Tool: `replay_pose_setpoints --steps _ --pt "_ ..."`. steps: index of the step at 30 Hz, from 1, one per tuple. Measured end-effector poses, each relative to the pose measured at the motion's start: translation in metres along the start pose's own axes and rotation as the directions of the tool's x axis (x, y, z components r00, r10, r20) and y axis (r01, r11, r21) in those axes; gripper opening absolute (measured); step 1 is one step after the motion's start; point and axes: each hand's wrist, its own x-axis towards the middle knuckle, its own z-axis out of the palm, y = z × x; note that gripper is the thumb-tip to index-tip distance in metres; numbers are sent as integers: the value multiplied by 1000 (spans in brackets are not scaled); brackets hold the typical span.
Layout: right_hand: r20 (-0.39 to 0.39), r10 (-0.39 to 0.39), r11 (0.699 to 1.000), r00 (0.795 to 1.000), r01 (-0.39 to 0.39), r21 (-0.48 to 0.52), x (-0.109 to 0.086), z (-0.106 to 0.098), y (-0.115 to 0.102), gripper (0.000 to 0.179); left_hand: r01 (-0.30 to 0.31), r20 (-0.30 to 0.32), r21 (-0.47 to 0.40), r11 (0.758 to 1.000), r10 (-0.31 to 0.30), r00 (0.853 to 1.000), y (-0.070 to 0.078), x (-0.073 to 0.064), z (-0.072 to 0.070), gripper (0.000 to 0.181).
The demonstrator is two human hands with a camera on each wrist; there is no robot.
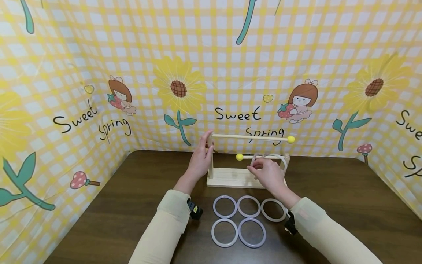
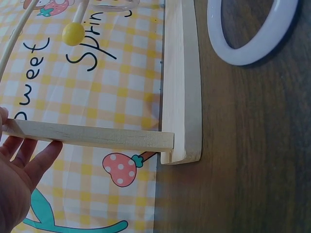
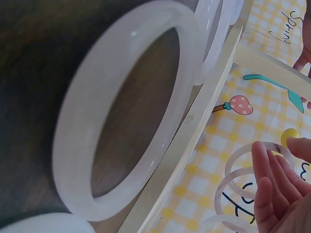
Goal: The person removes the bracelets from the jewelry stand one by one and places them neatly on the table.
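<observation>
A pale wooden bangle stand point(image 1: 230, 182) has two horizontal rods, each ending in a yellow ball. My left hand point(image 1: 199, 159) holds the top of its left post point(image 2: 97, 135), thumb on one side and fingers on the other. With thumb and fingertips, my right hand point(image 1: 271, 174) pinches a translucent pale bangle point(image 3: 232, 158) just behind the lower rod's yellow ball point(image 1: 239, 157). Further along that rod hang other pale bangles point(image 1: 284, 163), partly hidden by the right hand. The upper rod point(image 1: 250, 137) carries no bangle.
Several pale bangles lie flat in two rows on the dark wooden table point(image 1: 132, 220) in front of the stand, among them a lilac one point(image 1: 239, 233) and a whitish one point(image 1: 213, 233). A yellow checked cloth point(image 1: 141, 47) hangs close behind the stand and at both sides.
</observation>
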Motion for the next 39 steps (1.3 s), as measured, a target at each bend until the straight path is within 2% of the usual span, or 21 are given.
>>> replay_pose_setpoints --steps 7,14,22,32,39 --pt "3 9 999 1000 -9 37 -1 1 1 16 11 -1 12 1000 -11 1000 -1 0 1 52" --pt "59 9 985 998 -19 170 -2 4 -1 15 25 -3 15 1000 -25 1000 -1 0 1 53" --pt "66 -8 962 998 -11 273 -1 8 -3 13 25 -3 18 1000 -25 1000 1 0 1 52" --pt "34 -67 961 997 55 271 -1 11 -5 11 17 -4 14 1000 -17 1000 0 0 1 52" --pt "42 -104 957 994 88 276 -3 11 -9 12 7 -7 17 1000 -6 1000 1 0 1 52"
